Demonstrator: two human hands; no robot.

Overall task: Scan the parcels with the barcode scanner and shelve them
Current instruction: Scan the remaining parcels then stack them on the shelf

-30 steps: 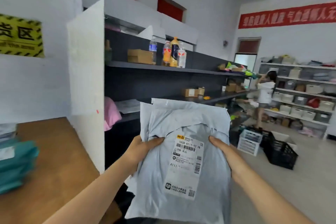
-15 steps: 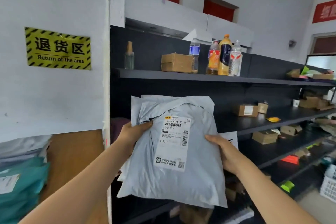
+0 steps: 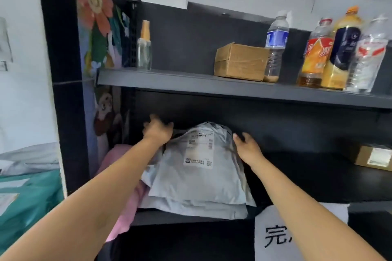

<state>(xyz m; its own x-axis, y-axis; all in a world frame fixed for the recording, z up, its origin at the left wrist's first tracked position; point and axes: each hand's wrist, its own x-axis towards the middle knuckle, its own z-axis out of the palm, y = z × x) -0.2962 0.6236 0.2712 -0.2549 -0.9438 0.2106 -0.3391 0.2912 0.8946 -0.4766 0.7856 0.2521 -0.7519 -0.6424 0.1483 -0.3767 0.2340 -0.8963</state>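
Observation:
A stack of grey poly-mailer parcels lies flat on the dark middle shelf, the top one showing a white shipping label. My left hand hovers at the stack's far left corner with its fingers spread. Blurred by motion, my right hand sits at the far right corner, fingers relaxed against the parcel's edge. A pink parcel is wedged to the left of the stack, partly hidden by my left arm. No barcode scanner is in view.
The upper shelf carries a spray bottle, a cardboard box and several drink bottles. A small box sits far right on the middle shelf. A white paper sign hangs below. Teal parcels lie at left.
I have stepped up to the shelf. The grey parcels, held up in both hands before, now lie on the middle shelf, and both hands have loosened at their far corners.

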